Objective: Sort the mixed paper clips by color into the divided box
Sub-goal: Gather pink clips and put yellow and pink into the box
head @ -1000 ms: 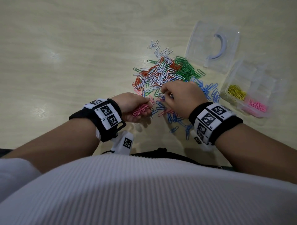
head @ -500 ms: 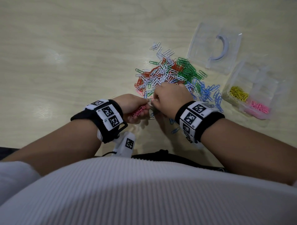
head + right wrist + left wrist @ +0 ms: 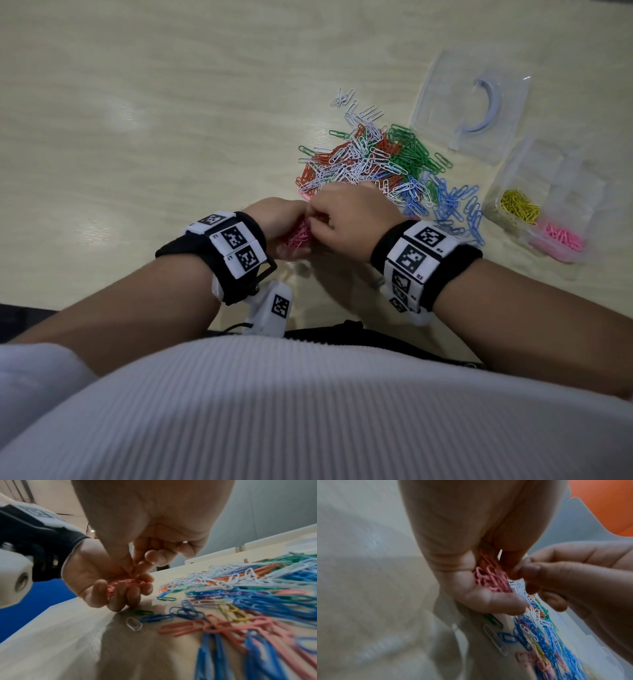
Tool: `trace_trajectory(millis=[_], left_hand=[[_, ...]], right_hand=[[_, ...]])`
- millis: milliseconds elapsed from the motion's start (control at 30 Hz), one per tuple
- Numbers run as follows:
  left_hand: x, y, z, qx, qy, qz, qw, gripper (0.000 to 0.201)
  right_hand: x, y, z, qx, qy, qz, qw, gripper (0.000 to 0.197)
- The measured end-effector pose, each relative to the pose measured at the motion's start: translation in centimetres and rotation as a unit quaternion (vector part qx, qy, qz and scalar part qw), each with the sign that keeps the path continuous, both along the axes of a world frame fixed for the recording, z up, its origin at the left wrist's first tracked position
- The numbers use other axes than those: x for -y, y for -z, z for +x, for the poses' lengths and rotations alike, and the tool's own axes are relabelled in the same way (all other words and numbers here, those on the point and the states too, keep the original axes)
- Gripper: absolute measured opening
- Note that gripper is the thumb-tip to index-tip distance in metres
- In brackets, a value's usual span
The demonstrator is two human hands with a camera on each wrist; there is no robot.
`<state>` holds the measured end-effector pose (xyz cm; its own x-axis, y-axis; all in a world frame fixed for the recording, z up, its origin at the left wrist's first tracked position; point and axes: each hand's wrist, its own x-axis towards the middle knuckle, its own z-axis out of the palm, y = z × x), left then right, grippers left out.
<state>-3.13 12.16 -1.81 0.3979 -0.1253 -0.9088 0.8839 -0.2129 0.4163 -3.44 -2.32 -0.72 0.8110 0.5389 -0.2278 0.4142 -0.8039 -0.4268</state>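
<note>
The left half of the surface (image 3: 120, 120) lies bare, so a hand could sweep in from that side without meeting anything. To the right, the heap of mixed clips (image 3: 373, 161) spreads wide and reaches the divided box (image 3: 544, 219) at its blue fringe, leaving no clean lane between them. The clear lid (image 3: 472, 106) lies just behind the box, touching the green edge of the heap. Both hands, left hand (image 3: 281, 222) and right hand (image 3: 352, 219), meet at the heap's near edge, blocking approach from the person's side.
</note>
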Motion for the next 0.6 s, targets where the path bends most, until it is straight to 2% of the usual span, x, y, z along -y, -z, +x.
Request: trace_trajectory(millis=[100, 167, 300, 433, 600], left_hand=[[-0.5, 0.0, 0.3, -0.005, -0.004, -0.006, 1.0, 0.029], [-0.7, -0.2, 0.2, -0.013, -0.006, -0.025, 1.0, 0.031], [-1.4, -0.8, -0.3, -0.026, 0.027, -0.041, 0.998, 0.029], [-2.0, -1.0, -0.3, -0.016, 0.029, -0.053, 0.998, 0.027], [-2.3, -1.0, -0.3, -0.02, 0.017, -0.055, 0.998, 0.029]], right_hand=[[-0.5, 0.4, 0.8, -0.006, 0.072, 0.027, 0.997, 0.02], [-0.9, 1.0, 1.6, 0.008, 0.094, -0.002, 0.996, 0.022], [-1.6, 1.7, 2.6, 0.028, 0.027, -0.091, 0.995, 0.025], [-2.2, 1.6, 3.0, 0.069, -0.012, -0.127, 0.989, 0.025], [-2.3, 1.1, 3.0, 0.07, -0.042, -0.142, 0.987, 0.025]])
